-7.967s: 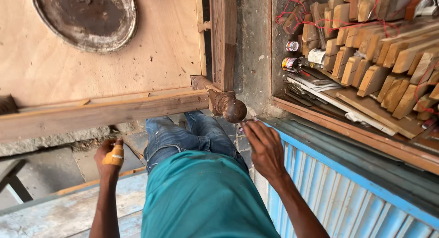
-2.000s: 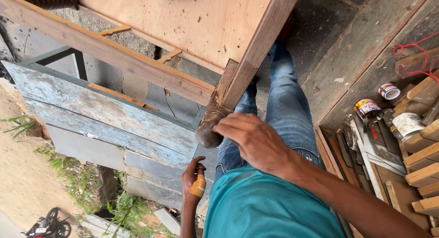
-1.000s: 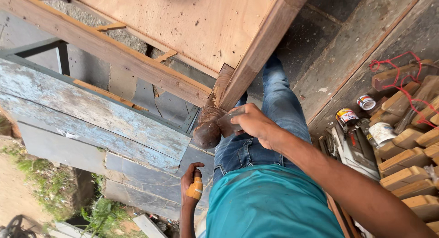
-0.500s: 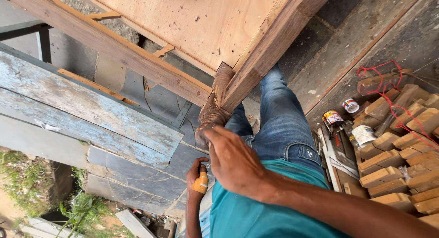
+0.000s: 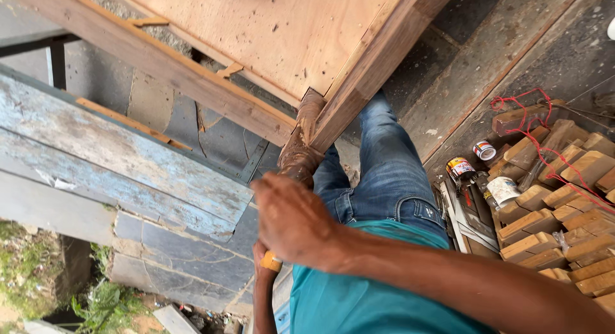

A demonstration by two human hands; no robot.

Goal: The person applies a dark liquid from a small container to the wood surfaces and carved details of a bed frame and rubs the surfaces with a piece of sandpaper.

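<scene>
Below the corner of the plywood-topped wooden frame (image 5: 301, 45), the right hand (image 5: 295, 222) was positioned with its back toward the camera and its fingers curled loosely together; whether they were touching anything could not be determined. The hand lay just below the worn brown leather shoe (image 5: 300, 156), whose sole was braced against the frame corner where the two timber rails met. Half a second earlier this hand had been lower in the view and nearer the waist; it had since risen toward the shoe and now covered more of the left hand (image 5: 264, 262). The left hand, mostly hidden behind it, was closed around a small orange-yellow object (image 5: 271, 263), which had been held the same way in every earlier frame. The blue jeans (image 5: 384, 174) and the teal shirt (image 5: 359, 295) filled the centre. To the right, the stacked wooden blocks (image 5: 564, 212), tied with a red cord (image 5: 532, 135), and the small tins (image 5: 460, 168) beside them had shifted slightly in the view as the head turned. The weathered blue board (image 5: 122, 154) remained at left.
</scene>
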